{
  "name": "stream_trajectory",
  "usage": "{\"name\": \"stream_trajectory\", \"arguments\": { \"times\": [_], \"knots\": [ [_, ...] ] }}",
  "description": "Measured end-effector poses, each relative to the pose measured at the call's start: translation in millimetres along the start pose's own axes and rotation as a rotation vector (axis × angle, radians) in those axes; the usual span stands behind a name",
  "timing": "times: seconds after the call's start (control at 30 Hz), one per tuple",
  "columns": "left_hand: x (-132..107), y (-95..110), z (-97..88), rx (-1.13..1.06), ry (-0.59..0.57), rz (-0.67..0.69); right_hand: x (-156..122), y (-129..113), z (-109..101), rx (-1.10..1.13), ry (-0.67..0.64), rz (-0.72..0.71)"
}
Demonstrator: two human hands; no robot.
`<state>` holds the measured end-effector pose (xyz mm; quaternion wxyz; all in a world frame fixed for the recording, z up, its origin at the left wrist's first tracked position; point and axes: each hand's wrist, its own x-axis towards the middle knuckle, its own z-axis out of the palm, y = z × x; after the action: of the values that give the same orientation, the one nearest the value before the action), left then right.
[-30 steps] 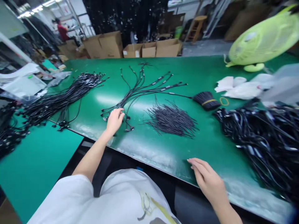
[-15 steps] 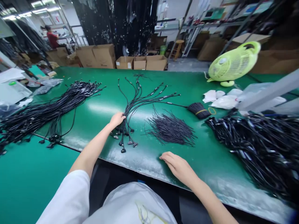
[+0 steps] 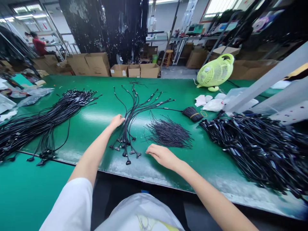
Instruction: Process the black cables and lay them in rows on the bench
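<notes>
My left hand [image 3: 117, 121] rests on the green table [image 3: 96, 117], fingers curled against a small fanned bunch of black cables [image 3: 134, 107] whose connector ends [image 3: 126, 150] lie near the table's front edge. My right hand [image 3: 161, 155] lies flat with fingers stretched out, just right of those connectors and just below a loose heap of thin black wire ties [image 3: 168, 133]. It holds nothing.
A long bundle of black cables [image 3: 43, 120] lies at the left, a large tangled heap of cables [image 3: 260, 144] at the right. A banded tie bundle [image 3: 192, 113], white bags [image 3: 214, 104] and a green fan [image 3: 215, 72] sit behind. Cardboard boxes [image 3: 96, 64] and a person in red [image 3: 38, 45] are beyond the table.
My right hand has slid left along the table's front edge toward the cable connectors. My left hand has pulled the small cable bunch together. The view has tilted upward.
</notes>
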<state>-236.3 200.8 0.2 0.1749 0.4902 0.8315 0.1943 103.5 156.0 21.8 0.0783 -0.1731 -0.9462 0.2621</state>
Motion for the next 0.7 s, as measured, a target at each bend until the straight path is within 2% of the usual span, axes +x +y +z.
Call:
{"name": "stream_trajectory", "arguments": {
  "times": [0.13,0.23,0.33,0.4,0.47,0.57,0.63,0.7],
  "knots": [
    [11,26,11.7,0.04,0.057,-0.049,-18,-3,27,0.02,-0.046,0.018],
    [5,41,10.1,0.055,0.077,0.036,-36,1,39,0.118,-0.018,0.039],
    [8,47,-2.9,0.056,0.117,0.146,-45,9,38,0.198,0.042,0.061],
    [12,50,-14.1,0.062,0.186,0.178,-48,14,34,0.215,0.059,0.068],
    [8,55,-26.1,0.06,0.314,0.221,-51,18,30,0.22,0.063,0.056],
    [-8,72,-43.2,0.029,0.544,0.435,-49,26,15,0.205,0.101,0.037],
    [-20,85,-50.7,0.029,0.617,0.608,-32,35,-4,0.219,0.223,0.046],
    [-31,96,-53.5,0.079,0.586,0.713,1,41,-29,0.252,0.408,0.078]
  ]
}}
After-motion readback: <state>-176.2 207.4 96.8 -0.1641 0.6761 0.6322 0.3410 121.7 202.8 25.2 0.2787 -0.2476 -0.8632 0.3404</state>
